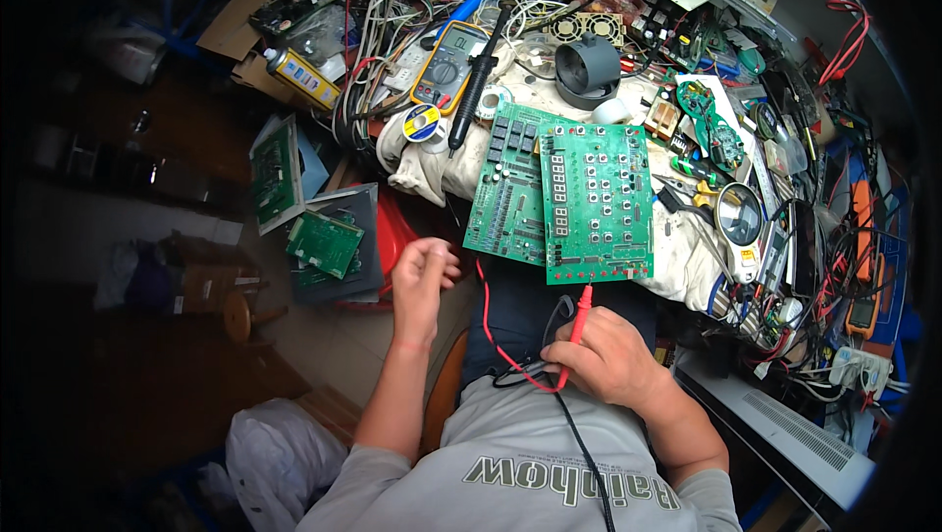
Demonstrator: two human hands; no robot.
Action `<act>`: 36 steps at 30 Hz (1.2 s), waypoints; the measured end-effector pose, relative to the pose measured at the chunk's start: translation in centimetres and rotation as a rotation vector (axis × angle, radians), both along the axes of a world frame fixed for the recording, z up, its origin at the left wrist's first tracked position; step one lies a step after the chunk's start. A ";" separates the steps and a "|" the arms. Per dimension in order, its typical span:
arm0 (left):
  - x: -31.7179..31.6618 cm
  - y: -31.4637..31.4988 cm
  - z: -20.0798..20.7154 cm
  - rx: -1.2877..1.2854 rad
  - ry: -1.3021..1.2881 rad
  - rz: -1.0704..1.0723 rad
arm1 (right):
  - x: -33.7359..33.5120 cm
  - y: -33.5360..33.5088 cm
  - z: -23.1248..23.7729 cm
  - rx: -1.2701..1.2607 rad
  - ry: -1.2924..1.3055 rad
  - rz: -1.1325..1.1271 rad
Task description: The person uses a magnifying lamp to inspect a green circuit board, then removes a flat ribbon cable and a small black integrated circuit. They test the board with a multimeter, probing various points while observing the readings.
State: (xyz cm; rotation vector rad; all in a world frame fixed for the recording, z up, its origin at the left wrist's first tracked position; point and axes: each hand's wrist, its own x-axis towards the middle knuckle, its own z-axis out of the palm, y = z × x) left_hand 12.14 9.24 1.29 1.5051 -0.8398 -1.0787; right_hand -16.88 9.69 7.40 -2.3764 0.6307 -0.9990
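Observation:
My right hand (613, 360) grips a red multimeter probe (579, 326), its point up at the lower edge of a green circuit board (618, 208) with digit displays and rows of push buttons. A red lead (491, 326) loops down from the probe's lower end. Left of that board, partly under it, lies a second green circuit board (508, 188) with black relays. My left hand (425, 277) hovers left of the boards, its fingers curled and nothing visible in them. A yellow multimeter (449, 66) with a lit screen stands beyond the boards.
A black ribbed handheld tool (476, 80) and a solder spool (422, 124) lie behind the boards. On the right are a magnifying glass (739, 216), pliers (687, 193) and tangled wires. More circuit boards (326, 242) rest on a red stool (392, 223) at left.

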 end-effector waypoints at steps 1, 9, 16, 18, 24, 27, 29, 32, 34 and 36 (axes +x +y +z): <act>0.6 -0.5 -2.1 0.098 0.056 0.063 | 0.3 0.2 -0.1 0.004 -0.047 0.007; 3.7 -1.6 -10.9 0.146 0.799 0.127 | 0.0 0.7 0.2 0.034 -0.140 0.083; 4.9 -2.7 -9.8 0.325 0.635 0.098 | -0.4 0.8 -0.3 0.034 -0.143 0.025; 3.8 -2.8 -10.3 0.347 0.618 -0.128 | 0.0 1.0 -0.4 0.037 -0.119 0.058; 3.8 -3.1 -11.2 0.021 0.910 0.293 | -0.2 1.6 -0.7 0.042 -0.080 0.028; 5.7 -3.2 -9.9 -0.036 1.093 0.474 | -0.8 1.7 -1.1 0.060 -0.071 -0.006; 6.7 -3.4 -8.7 -0.077 1.048 0.263 | -1.3 1.7 -1.3 0.069 -0.064 -0.025; 7.7 -4.6 -7.6 0.005 0.653 0.182 | -2.0 1.6 -1.6 0.069 -0.050 -0.056; 8.4 -5.7 -7.4 0.039 0.391 0.127 | -2.8 1.6 -1.6 0.085 -0.030 -0.075; 9.2 -6.9 -7.7 0.023 0.159 0.073 | -3.8 1.6 -1.4 0.078 -0.016 -0.109</act>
